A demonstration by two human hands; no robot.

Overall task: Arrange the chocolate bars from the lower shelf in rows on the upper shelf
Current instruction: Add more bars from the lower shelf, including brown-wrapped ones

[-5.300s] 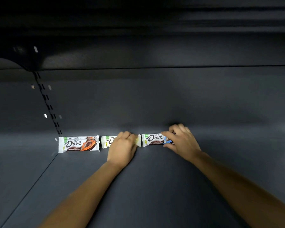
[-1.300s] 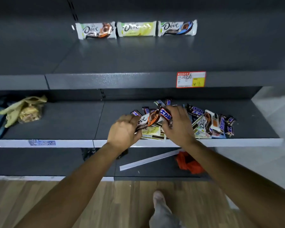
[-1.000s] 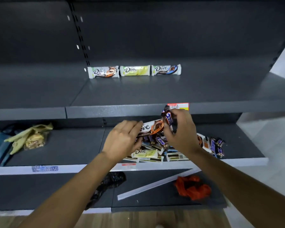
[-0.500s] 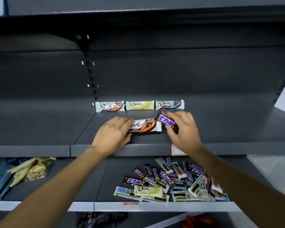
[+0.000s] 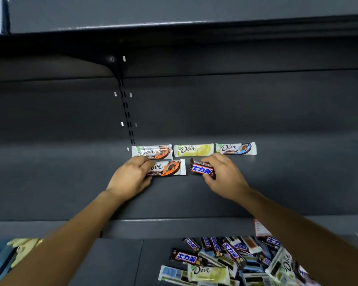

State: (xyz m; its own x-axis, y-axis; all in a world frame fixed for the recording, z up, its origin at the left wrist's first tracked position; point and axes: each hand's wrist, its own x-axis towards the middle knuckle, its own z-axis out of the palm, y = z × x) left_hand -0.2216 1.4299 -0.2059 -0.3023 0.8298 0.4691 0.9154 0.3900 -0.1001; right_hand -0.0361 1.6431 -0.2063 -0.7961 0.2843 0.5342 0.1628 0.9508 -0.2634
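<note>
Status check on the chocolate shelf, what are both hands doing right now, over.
Left hand on orange Dove bar, right hand gripping Snickers. Both starting second row on upper shelf. Back row three Doves. Pile below. Nothing blocking.

Dim shelving, bright glare off the white wrappers (image 5: 193, 150), forearms blurred, wide-angle bending at the edges.

Three white chocolate bars (image 5: 193, 150) in a back row on the upper shelf (image 5: 277, 182); an orange bar (image 5: 166, 168) and brown bar (image 5: 202, 169) in front; a loose heap (image 5: 225, 259) on the lower shelf (image 5: 120, 263)
</note>
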